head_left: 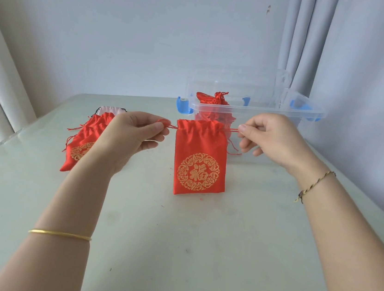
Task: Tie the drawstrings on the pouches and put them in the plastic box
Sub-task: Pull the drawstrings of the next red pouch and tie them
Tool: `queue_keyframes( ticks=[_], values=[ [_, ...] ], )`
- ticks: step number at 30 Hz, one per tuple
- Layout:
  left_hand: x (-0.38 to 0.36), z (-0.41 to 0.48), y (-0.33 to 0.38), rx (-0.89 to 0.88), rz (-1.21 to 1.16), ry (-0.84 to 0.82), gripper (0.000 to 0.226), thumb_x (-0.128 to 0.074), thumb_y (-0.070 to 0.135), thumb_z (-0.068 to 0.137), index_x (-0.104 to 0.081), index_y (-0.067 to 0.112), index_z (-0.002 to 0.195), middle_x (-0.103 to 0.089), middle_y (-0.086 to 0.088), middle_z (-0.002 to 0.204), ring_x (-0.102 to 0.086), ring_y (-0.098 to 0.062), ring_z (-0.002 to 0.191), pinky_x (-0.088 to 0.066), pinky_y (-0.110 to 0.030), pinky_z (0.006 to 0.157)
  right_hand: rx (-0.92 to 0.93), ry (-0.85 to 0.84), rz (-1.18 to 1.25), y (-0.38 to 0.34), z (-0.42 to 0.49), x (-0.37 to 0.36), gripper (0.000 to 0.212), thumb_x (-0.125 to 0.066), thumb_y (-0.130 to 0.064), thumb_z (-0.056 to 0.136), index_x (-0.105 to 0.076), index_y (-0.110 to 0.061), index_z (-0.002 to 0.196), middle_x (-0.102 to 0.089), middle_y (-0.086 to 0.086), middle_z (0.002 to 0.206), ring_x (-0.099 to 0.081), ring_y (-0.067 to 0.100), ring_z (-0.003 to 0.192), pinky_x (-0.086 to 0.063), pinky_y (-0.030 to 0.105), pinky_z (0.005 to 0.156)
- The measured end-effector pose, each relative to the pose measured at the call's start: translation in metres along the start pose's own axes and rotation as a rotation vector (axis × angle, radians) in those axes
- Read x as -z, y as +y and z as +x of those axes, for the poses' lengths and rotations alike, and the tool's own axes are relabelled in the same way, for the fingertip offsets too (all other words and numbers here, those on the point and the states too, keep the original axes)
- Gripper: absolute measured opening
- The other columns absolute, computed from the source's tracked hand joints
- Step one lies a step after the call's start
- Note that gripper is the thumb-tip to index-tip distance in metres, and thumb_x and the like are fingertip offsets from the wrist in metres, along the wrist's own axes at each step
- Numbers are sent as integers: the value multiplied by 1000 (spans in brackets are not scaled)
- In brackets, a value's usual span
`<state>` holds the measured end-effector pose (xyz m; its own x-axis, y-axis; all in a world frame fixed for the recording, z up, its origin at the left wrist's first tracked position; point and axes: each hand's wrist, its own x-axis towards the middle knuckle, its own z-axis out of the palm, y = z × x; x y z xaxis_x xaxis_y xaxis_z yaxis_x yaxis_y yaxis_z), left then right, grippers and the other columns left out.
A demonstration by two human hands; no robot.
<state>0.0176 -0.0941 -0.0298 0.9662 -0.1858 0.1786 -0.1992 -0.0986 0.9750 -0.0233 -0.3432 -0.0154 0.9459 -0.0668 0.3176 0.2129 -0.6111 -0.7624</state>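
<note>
Head camera looks down at my two hands, and between them is a red pouch (200, 161) with a gold round pattern on the front. Its top is bunched up tight. My left hand (129, 135) pinches the left drawstring (165, 124) with thumb and finger. My right hand (273, 141) pinches the right drawstring (230, 130) the same way. My hands are apart, one on each side of the pouch, and both strings run out straight from its top. The pouch hangs upright over the table (174, 240). I cannot tell if its bottom touches the table.

Just behind the pouch, on the far right, sits the clear plastic box (263, 111) with blue clips (182, 105). It is open, and red tied pouches (212, 98) are inside it.

On the left, partly behind my left hand, more red pouches (82, 141) lie flat on the table. A pink pouch (110, 110) lies just past them, farther away.

I have a gold bangle (59, 234) on my left arm and a braided bracelet (314, 184) on my right wrist. A pale curtain (303, 38) hangs behind the box.
</note>
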Motion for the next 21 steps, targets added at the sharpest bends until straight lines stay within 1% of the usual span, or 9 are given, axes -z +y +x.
queue_keyframes(
  ticks=[3, 6, 8, 10, 12, 15, 19, 21],
  values=[
    [2, -1, 0, 33, -66, -44, 20, -51, 5, 92, -68, 16, 91, -67, 6, 74, -59, 0, 63, -50, -12, 60, -19, -22, 81, -2, -1, 0, 20, -51, -15, 94, -56, -13, 75, -64, 5, 70, -63, 17, 65, -48, 18, 50],
    [2, -2, 1, 50, -94, -83, 20, -51, 5, 92, -68, 16, 93, -68, 7, 76, -60, -1, 65, -50, -13, 61, -59, -52, 271, -5, -2, -4, 18, -45, -15, 97, -53, -10, 81, -67, 7, 82, -66, 18, 70, -51, 24, 54],
    [3, -3, 2, 67, -119, -111, 20, -51, 6, 91, -68, 16, 95, -69, 7, 76, -61, -1, 66, -51, -14, 62, -87, -76, 387, -7, -2, -7, 18, -42, -15, 98, -51, -9, 83, -68, 5, 85, -68, 16, 69, -53, 26, 55],
    [3, -3, 3, 84, -133, -128, 20, -52, 6, 91, -68, 16, 97, -69, 7, 78, -62, -1, 68, -51, -14, 61, -101, -94, 452, -9, -3, -10, 20, -41, -14, 99, -49, -11, 80, -68, 3, 83, -68, 13, 65, -54, 26, 56],
    [3, -3, 3, 93, -141, -135, 20, -52, 7, 91, -68, 15, 98, -69, 6, 79, -63, -2, 69, -51, -14, 61, -102, -101, 483, -9, -3, -12, 21, -41, -13, 98, -49, -11, 79, -66, 3, 82, -68, 13, 64, -55, 26, 58],
    [2, -2, 2, 91, -138, -120, 16, -55, 11, 90, -68, 16, 96, -68, 5, 81, -62, -3, 69, -51, -15, 63, -100, -98, 507, -9, -3, -14, 21, -41, -13, 98, -50, -10, 79, -63, 7, 83, -67, 18, 69, -57, 30, 64],
    [1, -1, 0, 88, -99, -92, 15, -54, 11, 90, -68, 17, 92, -67, 4, 81, -61, -3, 70, -49, -17, 66, -100, -100, 506, -10, -3, -16, 21, -41, -14, 98, -49, -11, 79, -63, 7, 83, -66, 22, 74, -53, 44, 81],
    [0, -1, -1, 86, -83, -80, 14, -55, 10, 90, -68, 16, 90, -66, 4, 80, -60, -4, 71, -49, -16, 65, -100, -100, 508, -10, -3, -16, 21, -41, -15, 98, -49, -11, 79, -64, 6, 83, -66, 23, 75, -51, 48, 86]
  ],
)
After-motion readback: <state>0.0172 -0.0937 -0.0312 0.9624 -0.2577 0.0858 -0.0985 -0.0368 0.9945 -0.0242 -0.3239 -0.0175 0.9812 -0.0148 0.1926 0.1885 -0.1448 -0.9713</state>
